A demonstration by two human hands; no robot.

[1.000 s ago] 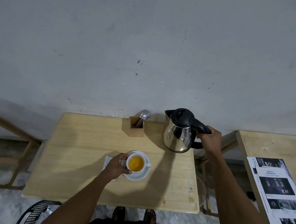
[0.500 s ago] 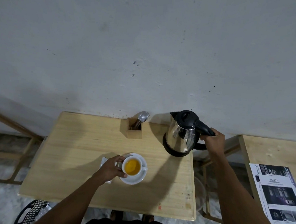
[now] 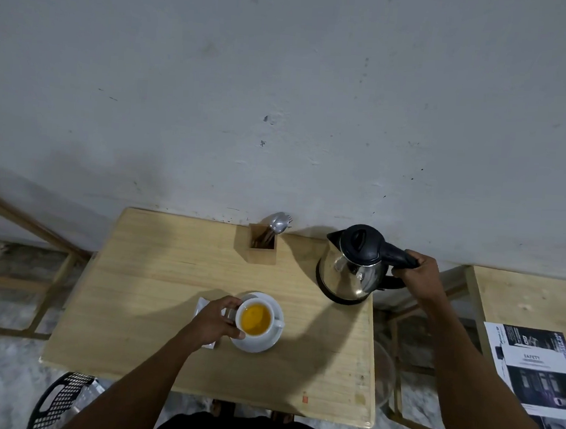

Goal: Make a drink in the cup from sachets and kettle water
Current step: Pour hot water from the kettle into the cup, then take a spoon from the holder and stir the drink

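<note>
kettle (image 3: 350, 264) – now set down right of cup (image 3: 256, 320) | right hand (image 3: 416, 274) grips handle, left hand (image 3: 215, 322) steadies cup | pouring done – stirring next, likely

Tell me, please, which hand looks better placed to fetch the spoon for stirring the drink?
Probably the right hand: it only grips the kettle handle, standing beside the spoon holder, so it could release, while the left hand steadies the cup.

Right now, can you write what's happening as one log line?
left hand: holds cup on saucer | right hand: grips kettle handle, kettle on table | cup: orange drink
</note>
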